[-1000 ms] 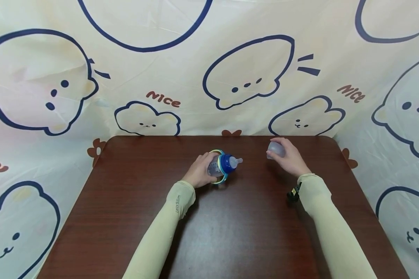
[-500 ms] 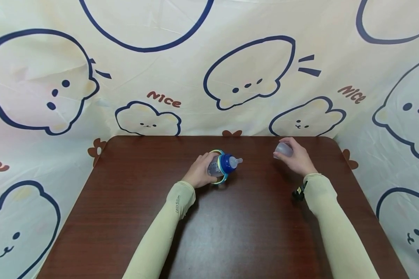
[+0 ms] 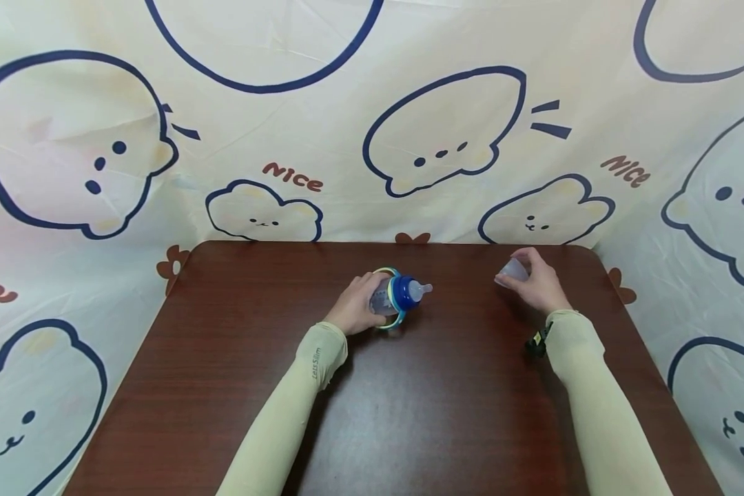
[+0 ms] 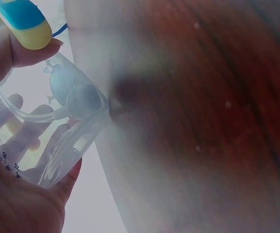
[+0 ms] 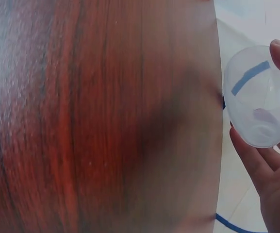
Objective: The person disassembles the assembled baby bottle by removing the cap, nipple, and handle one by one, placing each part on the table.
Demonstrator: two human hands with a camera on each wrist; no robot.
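My left hand (image 3: 355, 305) grips a baby bottle (image 3: 382, 297) around its clear body. The bottle has a blue collar, blue and yellow side handles and a clear nipple pointing right. In the left wrist view the fingers wrap the transparent bottle (image 4: 76, 150), and a tube with a weighted end shows inside; printed marks run along its side. To the right, my right hand (image 3: 542, 286) pinches a translucent cap (image 3: 513, 271) between thumb and fingers. The right wrist view shows that cap (image 5: 256, 107) as a hollow, see-through cup, its opening turned toward the left.
A dark brown wooden table (image 3: 409, 399) lies under both hands. Its far edge meets a cream cloth backdrop (image 3: 341, 138) with blue cartoon outlines, which also hangs along both sides. A black band (image 3: 537, 342) is on the right wrist.
My right hand has moved to the right with the cap and tilted it, widening the gap from the bottle. The left hand and bottle have stayed in place.
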